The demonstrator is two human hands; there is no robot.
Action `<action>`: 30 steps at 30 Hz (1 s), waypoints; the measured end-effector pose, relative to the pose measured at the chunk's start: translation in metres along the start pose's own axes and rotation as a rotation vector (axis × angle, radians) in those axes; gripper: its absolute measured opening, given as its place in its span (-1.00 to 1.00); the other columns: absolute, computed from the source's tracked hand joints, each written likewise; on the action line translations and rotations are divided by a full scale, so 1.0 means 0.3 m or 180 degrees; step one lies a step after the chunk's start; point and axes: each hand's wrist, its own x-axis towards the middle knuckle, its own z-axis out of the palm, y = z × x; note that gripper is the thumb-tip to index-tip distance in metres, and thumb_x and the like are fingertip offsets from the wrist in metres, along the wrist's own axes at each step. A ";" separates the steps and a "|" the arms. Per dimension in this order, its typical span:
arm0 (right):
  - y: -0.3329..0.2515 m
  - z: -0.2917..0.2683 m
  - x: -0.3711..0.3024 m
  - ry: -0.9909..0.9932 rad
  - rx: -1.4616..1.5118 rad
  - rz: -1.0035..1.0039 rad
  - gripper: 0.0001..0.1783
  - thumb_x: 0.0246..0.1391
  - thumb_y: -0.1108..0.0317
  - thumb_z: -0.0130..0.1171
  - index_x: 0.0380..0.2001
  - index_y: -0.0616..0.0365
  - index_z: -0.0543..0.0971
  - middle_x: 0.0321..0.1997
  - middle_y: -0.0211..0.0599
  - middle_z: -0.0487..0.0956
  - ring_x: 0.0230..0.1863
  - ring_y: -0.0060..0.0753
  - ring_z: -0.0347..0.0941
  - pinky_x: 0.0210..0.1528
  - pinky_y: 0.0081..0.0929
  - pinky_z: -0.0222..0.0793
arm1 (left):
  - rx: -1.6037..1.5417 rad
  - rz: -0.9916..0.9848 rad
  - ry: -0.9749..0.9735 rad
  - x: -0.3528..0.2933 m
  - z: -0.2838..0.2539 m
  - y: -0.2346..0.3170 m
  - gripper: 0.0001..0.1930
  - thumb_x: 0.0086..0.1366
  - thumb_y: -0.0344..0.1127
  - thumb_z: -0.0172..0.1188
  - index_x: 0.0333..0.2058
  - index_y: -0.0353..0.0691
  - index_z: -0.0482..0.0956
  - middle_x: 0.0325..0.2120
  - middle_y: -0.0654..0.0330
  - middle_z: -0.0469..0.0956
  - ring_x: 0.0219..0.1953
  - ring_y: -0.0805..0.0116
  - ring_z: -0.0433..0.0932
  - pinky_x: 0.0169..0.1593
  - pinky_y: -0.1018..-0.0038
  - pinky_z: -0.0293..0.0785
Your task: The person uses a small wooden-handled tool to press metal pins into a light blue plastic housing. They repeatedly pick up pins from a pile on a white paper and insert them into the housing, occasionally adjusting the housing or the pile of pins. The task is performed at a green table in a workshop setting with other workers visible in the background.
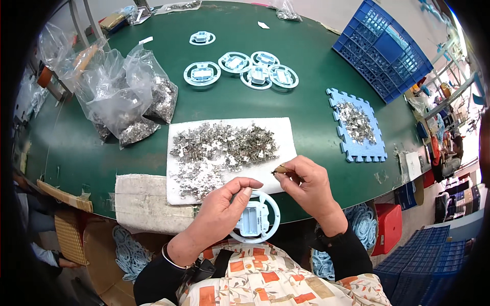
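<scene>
At the table's near edge, in front of my apron, is a light blue plastic toy steering wheel [265, 224] with a rectangular recess in its middle. My left hand [217, 209] is closed at its upper left rim, thumb and forefinger close together; its other fingers are mostly hidden. To the right and slightly higher, my right hand [310, 187] pinches a tiny dark piece [274, 172] between thumb and forefinger, too small to make out its kind. Just beyond both hands, small shiny metal pieces [224, 148] lie heaped on a white foam sheet [282, 132].
Several light blue wheels [202, 74] lie farther back on the green table [245, 104]. Clear bags of metal pieces [138, 97] stand left. At right are a blue foam mat [370, 151] with metal pieces and a blue crate [383, 51]. Boxes of blue parts [130, 255] flank me below.
</scene>
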 end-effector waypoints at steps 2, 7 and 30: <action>-0.035 -0.003 -0.004 -0.0071 0.0103 -0.0222 -0.83 -0.03 0.49 0.43 -0.33 0.11 0.67 -0.41 -0.34 0.60 -0.47 -0.34 0.58 -0.46 -0.43 0.45 | 0.0126 0.0166 0.0046 0.020 0.012 0.002 -0.74 0.59 -0.27 -0.01 0.02 -0.28 0.59 -0.26 0.38 0.60 -0.22 0.68 0.48 -0.13 0.65 0.45; -0.055 -0.005 -0.007 -0.0159 -0.0058 -0.0740 -0.83 -0.02 0.49 0.42 -0.31 0.10 0.68 -0.44 -0.34 0.59 -0.48 -0.35 0.56 -0.45 -0.42 0.46 | 0.0598 0.0141 -0.0012 0.055 0.019 0.026 -0.71 0.56 -0.14 0.08 -0.06 -0.26 0.59 -0.34 0.33 0.59 -0.28 0.62 0.48 -0.17 0.58 0.45; -0.017 0.001 0.002 -0.0675 0.2897 0.1682 -0.84 0.25 0.35 0.28 -0.25 0.24 0.62 -0.39 -0.67 0.52 -0.44 -0.85 0.27 -0.42 -0.74 0.19 | 0.0294 0.0130 0.0165 0.066 0.028 0.010 -0.72 0.54 -0.27 0.04 0.03 -0.30 0.58 -0.23 0.28 0.65 -0.21 0.61 0.56 -0.12 0.60 0.49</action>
